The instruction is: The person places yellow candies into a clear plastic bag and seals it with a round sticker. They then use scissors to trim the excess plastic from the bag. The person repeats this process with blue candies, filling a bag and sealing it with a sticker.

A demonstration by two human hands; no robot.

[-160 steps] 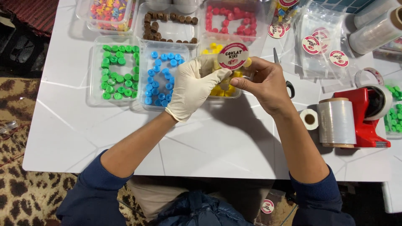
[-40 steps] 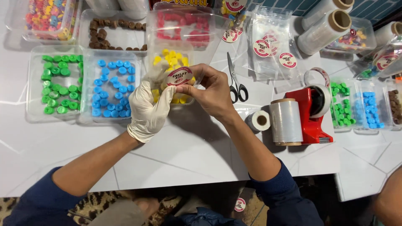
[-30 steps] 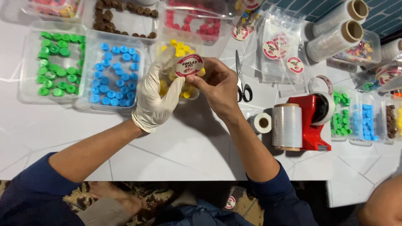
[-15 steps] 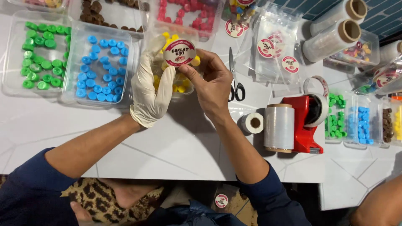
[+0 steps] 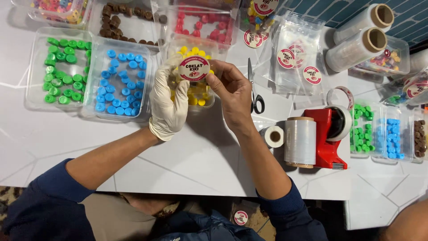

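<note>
Round-stickered clear pouch [image 5: 193, 68] is pinched between gloved left hand [image 5: 168, 103] and bare right hand [image 5: 233, 96] above the yellow-candy tray [image 5: 196, 96], sticker already on, while labelled empty pouches [image 5: 296, 60] wait on the desk [image 5: 187, 160].

A small clear plastic packet with a round white-and-red sticker [image 5: 193, 68] is held up, sticker facing the camera, above the clear plastic tray of yellow candies [image 5: 196, 91] on the worktop.

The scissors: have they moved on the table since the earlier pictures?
No. The scissors lie as before between the yellow-piece tray and the stack of clear stickered bags; only the head camera has shifted, so everything slides together in the view.
</note>
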